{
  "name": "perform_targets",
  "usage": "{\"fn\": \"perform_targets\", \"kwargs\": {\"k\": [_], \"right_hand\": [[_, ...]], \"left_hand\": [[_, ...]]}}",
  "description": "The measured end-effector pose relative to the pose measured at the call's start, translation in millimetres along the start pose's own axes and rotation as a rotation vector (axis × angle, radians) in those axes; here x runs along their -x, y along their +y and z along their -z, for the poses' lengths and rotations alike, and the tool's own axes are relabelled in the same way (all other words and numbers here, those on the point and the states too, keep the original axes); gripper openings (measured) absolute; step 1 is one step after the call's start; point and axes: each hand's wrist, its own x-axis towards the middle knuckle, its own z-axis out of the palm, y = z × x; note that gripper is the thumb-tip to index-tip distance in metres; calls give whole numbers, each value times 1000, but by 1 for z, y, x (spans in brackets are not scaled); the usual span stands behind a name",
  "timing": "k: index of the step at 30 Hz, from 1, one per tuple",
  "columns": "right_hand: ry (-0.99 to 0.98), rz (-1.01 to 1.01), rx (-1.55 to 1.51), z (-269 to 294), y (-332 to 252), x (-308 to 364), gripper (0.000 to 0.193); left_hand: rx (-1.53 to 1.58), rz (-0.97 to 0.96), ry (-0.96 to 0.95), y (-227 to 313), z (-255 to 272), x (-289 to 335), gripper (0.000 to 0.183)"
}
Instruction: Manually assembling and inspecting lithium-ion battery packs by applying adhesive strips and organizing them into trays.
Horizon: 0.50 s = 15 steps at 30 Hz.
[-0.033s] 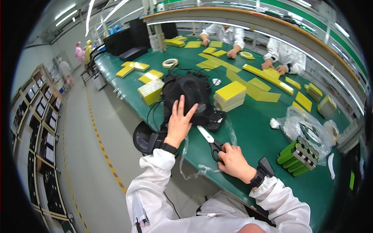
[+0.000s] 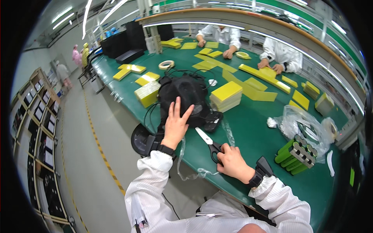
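Note:
My left hand (image 2: 175, 125) lies with fingers spread on a black fabric bag (image 2: 185, 95) with straps and cables. My right hand (image 2: 234, 163) is closed around the black handles of a pair of scissors (image 2: 204, 136) at the table's near edge; their pale blades point away toward the bag. A strip of clear plastic film (image 2: 182, 167) hangs off the edge between my arms, and its far part lies beside the scissors. Right of the bag stands a stack of yellow-topped sheets (image 2: 226, 94). A block of green cylindrical cells (image 2: 294, 156) stands to the right of my right hand.
Yellow sheets and strips (image 2: 254, 91) cover much of the green table (image 2: 252, 124). Clear plastic bags (image 2: 297, 122) lie at the right, tape rolls (image 2: 166, 65) farther back. Two people in white work across the table. A shelf rack (image 2: 37, 128) stands left across the floor.
The whole view has shifted slightly, so things sit a little farther left in it. Both hands keep their places on the bag and the scissors.

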Motion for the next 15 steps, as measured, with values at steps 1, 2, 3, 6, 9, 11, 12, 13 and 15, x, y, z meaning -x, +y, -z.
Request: {"fn": "perform_targets", "kwargs": {"k": [1,2,3,6,9,11,12,13,15], "right_hand": [[18,9,-13,3,1,3,19],[37,18,-26,6,3,6,18],[47,-1,-19,9,6,9,18],[246,-29,-198,28,17,15,15],[250,-183,-433,60,44,31,17],[135,-345,-798,80,59,44,21],[76,-431,-911,100,57,47,23],[64,-477,-955,113,59,50,23],[75,-546,-1046,138,60,54,23]], "left_hand": [[12,-2,3,1,1,0,91],[20,12,-10,2,1,-1,92],[23,21,-21,4,2,-1,93],[21,53,-66,12,3,-4,95],[-11,58,-97,19,5,-7,97],[-56,83,-126,19,3,-8,99],[-54,82,-126,18,2,-8,99],[-65,88,-133,19,0,-7,100],[-69,90,-141,25,5,-8,102]]}}
